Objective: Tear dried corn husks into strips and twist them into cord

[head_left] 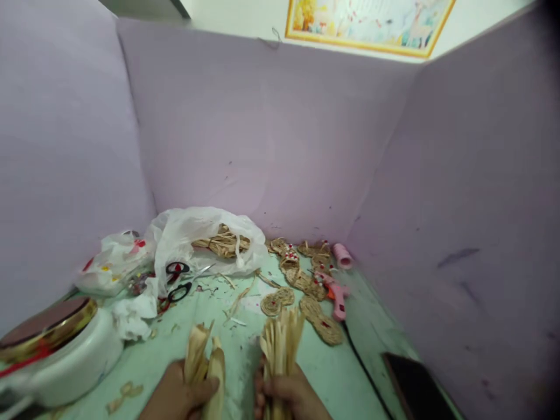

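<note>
My left hand point(181, 392) is closed around a small bunch of dry, pale straw-coloured husk strips point(198, 353), which splits into two parts above the thumb. A fuller bundle of the same husk strips point(280, 344) stands upright in my right hand point(292, 392), its fingers wrapped about the lower part. The two bunches are apart, over the near edge of the green table point(240, 373). Just beyond the right bundle lie woven straw sole shapes point(321, 321), and a small braided piece point(276, 301) with a red mark. The lower ends of both bunches are out of sight.
A pink glue gun point(338, 294) with a black cord and a pink thread spool point(342, 255) lie right. Black-handled scissors point(179, 291) rest by a white plastic bag point(175, 227) of straw. A white pot point(87, 361) stands left, a dark phone-like slab point(415, 385) right.
</note>
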Demonstrator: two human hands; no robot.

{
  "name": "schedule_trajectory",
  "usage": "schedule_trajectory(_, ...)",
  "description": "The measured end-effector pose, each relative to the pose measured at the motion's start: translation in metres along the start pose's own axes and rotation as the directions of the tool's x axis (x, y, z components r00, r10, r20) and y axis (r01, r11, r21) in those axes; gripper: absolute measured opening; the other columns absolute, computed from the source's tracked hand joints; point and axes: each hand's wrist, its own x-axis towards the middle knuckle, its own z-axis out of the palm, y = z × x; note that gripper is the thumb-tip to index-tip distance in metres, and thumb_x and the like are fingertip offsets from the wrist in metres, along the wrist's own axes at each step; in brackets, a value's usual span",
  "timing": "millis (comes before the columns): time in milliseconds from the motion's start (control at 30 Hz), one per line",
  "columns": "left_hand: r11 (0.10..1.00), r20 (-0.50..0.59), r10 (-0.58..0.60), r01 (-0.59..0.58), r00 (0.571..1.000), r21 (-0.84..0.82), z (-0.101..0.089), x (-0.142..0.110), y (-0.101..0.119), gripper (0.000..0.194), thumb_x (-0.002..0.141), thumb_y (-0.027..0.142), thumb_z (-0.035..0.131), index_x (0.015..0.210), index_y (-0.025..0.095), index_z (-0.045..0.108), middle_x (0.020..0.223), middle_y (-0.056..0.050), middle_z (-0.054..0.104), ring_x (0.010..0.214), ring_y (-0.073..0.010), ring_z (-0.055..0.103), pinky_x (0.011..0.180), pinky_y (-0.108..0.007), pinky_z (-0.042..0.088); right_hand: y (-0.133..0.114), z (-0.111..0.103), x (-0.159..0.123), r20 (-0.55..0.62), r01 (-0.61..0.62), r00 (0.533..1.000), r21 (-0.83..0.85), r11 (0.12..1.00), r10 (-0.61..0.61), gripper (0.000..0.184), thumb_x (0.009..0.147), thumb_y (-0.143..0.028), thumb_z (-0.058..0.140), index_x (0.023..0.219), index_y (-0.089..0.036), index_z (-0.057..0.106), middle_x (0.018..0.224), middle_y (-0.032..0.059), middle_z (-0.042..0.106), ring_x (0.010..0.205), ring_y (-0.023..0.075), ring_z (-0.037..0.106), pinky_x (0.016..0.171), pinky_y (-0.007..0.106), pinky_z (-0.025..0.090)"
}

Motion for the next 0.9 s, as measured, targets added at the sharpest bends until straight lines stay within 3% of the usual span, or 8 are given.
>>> schedule_trajectory(133,0.998,-0.017,0.066,-0.065,0.998,0.023,0.010,-0.013,0.010,0.038,0.050,0.051,0.066,0.052,0.016,0.051,0.028,0.006,0.035,0.027,-0.0049,0.022,0.032,-0.020,0.015,-0.005,0.013,-0.016,-0.053,0.049,0.997,0.027,0.998,-0.047,0.024,0.049,-0.010,0.058,0.072,-0.013,0.053,0.055,-0.0017,0.056,0.046,0.0090,0.050,0.049,0.023,0.043)
schedule_trajectory(400,0.990,-0.066,0.110,-0.103,0.992,0.097,0.017,-0.012,0.006,0.030,0.058,0.041,0.061,0.054,0.014,0.050,0.028,0.006,0.035,0.025,-0.0042,0.022,0.030,-0.019,0.014,-0.003,0.019,-0.017,-0.038,0.023,0.999,-0.003,1.000,-0.023,0.023,0.049,-0.011,0.060,0.070,-0.013,0.052,0.051,-0.0031,0.055,0.043,0.0073,0.048,0.048,0.021,0.043)
schedule_trajectory(567,0.988,-0.092,0.142,-0.135,0.986,0.080,0.018,-0.012,0.004,0.018,0.059,0.028,0.057,0.051,0.015,0.047,0.026,0.006,0.035,0.025,-0.0055,0.025,0.030,-0.019,0.016,0.000,0.022,-0.020,-0.105,0.066,0.991,-0.135,0.989,-0.080,0.029,0.049,-0.018,0.070,0.071,-0.014,0.052,0.043,-0.0061,0.049,0.038,0.0059,0.044,0.044,0.019,0.041)
schedule_trajectory(667,0.986,-0.116,0.160,-0.155,0.980,0.057,0.021,-0.013,0.005,0.015,0.059,0.025,0.056,0.052,0.015,0.047,0.026,0.006,0.034,0.025,-0.0058,0.025,0.030,-0.019,0.017,0.008,0.030,-0.023,-0.204,0.149,0.960,-0.199,0.969,-0.190,0.030,0.047,-0.020,0.072,0.068,-0.014,0.051,0.042,-0.0071,0.047,0.038,0.0059,0.043,0.040,0.018,0.038)
schedule_trajectory(800,0.991,-0.127,0.130,-0.127,0.983,0.032,0.028,-0.012,0.012,0.011,0.057,0.022,0.056,0.053,0.013,0.051,0.028,0.005,0.036,0.026,-0.0057,0.027,0.031,-0.019,0.019,0.016,0.044,-0.020,-0.252,0.220,0.905,-0.412,0.884,-0.343,0.025,0.047,-0.023,0.071,0.060,-0.013,0.052,0.041,-0.0054,0.047,0.037,0.0066,0.041,0.034,0.018,0.032)
schedule_trajectory(900,0.994,-0.065,0.105,-0.106,0.992,-0.012,0.032,-0.008,0.016,0.007,0.054,0.017,0.056,0.053,0.011,0.055,0.031,0.003,0.043,0.028,-0.0048,0.028,0.031,-0.019,0.018,0.017,0.049,-0.015,-0.225,0.205,0.901,-0.533,0.821,-0.371,0.017,0.049,-0.018,0.067,0.057,-0.012,0.053,0.039,-0.0046,0.047,0.035,0.0064,0.039,0.032,0.018,0.028)
